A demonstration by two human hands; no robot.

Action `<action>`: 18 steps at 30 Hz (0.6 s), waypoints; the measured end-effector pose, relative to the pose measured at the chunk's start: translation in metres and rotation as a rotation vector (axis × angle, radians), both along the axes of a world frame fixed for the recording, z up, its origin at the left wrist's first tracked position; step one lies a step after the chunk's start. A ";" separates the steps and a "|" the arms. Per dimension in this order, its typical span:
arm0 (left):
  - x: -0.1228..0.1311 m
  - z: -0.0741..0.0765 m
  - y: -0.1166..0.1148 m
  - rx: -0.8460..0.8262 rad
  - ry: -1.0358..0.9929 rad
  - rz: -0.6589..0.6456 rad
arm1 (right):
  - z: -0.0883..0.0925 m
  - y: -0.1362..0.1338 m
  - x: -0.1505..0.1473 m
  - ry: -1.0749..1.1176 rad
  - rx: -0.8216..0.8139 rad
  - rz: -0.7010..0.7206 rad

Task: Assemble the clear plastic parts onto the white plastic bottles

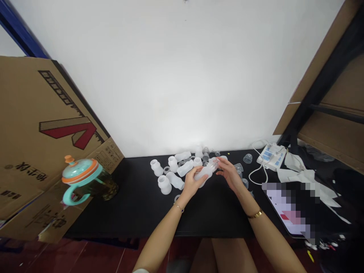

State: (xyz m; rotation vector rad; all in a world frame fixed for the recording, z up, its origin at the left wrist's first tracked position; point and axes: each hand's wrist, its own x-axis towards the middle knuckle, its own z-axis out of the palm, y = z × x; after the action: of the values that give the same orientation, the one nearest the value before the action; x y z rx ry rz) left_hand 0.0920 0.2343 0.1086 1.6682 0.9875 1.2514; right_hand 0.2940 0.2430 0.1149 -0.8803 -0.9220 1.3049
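A milky white bottle [202, 175] lies tilted in my left hand [192, 182], whose fingers are wrapped round its body. At the bottle's upper right end is a clear cap [213, 163]. My right hand [229, 173] has its fingertips closed on that cap. Several similar white bottles stand or lie to the left, among them an upright open-necked one [164, 185] and a lying one [175, 180]. Clear plastic rings and caps are scattered behind and beside my hands, one clear cap [247, 158] sitting apart at the right.
A teal-lidded jug [81, 172] stands at the left before a cardboard box [36, 125]. On the right are a white power strip [271, 156] with a cable, crumpled white paper [305, 178] and a partly blurred tablet-like device [280, 206]. A white wall [182, 83] borders the black table [133, 204].
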 end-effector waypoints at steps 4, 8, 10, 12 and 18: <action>0.003 -0.002 -0.003 -0.050 -0.027 -0.076 | 0.003 -0.003 -0.005 -0.020 0.028 -0.014; 0.005 -0.003 -0.006 -0.075 -0.038 -0.106 | 0.006 -0.005 -0.009 -0.077 0.061 0.015; 0.005 -0.003 -0.007 -0.087 -0.046 -0.115 | 0.006 -0.006 -0.010 -0.110 0.076 0.052; 0.004 -0.001 -0.008 -0.096 -0.068 -0.127 | 0.006 -0.007 -0.011 -0.143 0.099 0.093; 0.004 0.005 -0.011 -0.097 -0.058 -0.136 | 0.006 -0.010 -0.014 -0.216 0.132 0.222</action>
State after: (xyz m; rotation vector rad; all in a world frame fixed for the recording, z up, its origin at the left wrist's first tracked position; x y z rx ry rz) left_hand 0.0961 0.2229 0.1134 1.5881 0.8714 1.1383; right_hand 0.2801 0.2329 0.1208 -0.8447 -1.2912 1.3363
